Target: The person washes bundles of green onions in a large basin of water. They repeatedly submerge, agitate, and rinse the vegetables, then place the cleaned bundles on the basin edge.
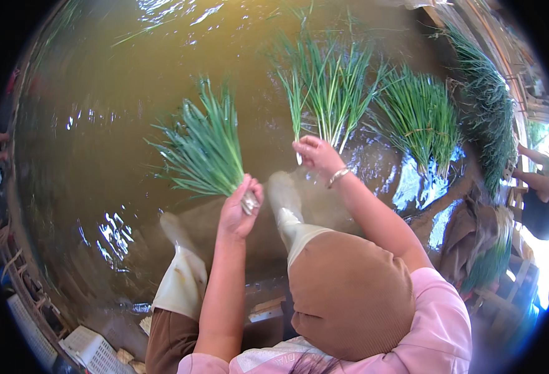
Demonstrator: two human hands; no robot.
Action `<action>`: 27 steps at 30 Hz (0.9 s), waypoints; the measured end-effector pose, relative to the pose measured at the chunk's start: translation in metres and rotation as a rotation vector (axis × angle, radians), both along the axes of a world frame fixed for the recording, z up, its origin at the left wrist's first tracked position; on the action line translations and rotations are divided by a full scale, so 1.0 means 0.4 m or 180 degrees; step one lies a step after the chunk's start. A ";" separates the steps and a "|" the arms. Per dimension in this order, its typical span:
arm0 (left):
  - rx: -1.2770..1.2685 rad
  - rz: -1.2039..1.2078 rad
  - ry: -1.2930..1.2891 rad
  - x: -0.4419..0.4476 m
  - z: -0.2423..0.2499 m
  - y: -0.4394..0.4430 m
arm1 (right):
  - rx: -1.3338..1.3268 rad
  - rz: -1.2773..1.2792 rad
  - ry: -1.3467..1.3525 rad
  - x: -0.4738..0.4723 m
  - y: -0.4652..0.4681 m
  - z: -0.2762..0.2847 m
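Note:
My left hand (241,205) is closed around the white root ends of a thick bunch of green onions (204,145). Its leaves fan out up and to the left above brown water. Between the fingertips of my right hand (319,156) is a thin green onion stalk (295,110), its white end pointing down. Just beyond that hand, a loose spread of green onions (333,89) lies in the water. Farther right rests a denser pile of green onions (417,117), with a tie around part of it.
Muddy water (115,84) surrounds my legs, which wear pale rubber boots (185,280). A long heap of greens (482,98) lines the right edge. White plastic crates (94,348) stand at the lower left. Another person's arm (536,182) shows at the far right.

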State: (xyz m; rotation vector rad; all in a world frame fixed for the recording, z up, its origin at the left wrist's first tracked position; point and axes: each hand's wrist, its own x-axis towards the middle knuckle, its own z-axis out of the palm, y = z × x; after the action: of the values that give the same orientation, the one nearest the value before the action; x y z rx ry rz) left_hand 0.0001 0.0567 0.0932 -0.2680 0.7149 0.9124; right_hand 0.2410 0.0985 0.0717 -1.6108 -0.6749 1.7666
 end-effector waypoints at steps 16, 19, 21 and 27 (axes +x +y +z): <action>0.0003 -0.0558 0.1037 0.091 -0.091 -0.095 | 0.1336 0.1038 -0.2393 -0.130 -0.088 -0.001; -0.0031 -0.0572 0.0963 0.096 -0.092 -0.106 | 0.1228 0.1322 -0.2729 -0.133 -0.079 0.002; -0.0086 -0.0569 0.0959 0.097 -0.090 -0.110 | 0.1102 0.1342 -0.2703 -0.134 -0.073 -0.003; -0.0061 -0.0680 0.1113 0.092 -0.085 -0.112 | 0.1381 0.1142 -0.2461 -0.129 -0.080 -0.015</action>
State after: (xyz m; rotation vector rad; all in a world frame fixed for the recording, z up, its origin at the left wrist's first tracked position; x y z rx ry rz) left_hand 0.0370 0.0121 0.0594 -0.0454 1.0544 0.7551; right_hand 0.1895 0.0667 0.0656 -1.9076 -1.6603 1.0365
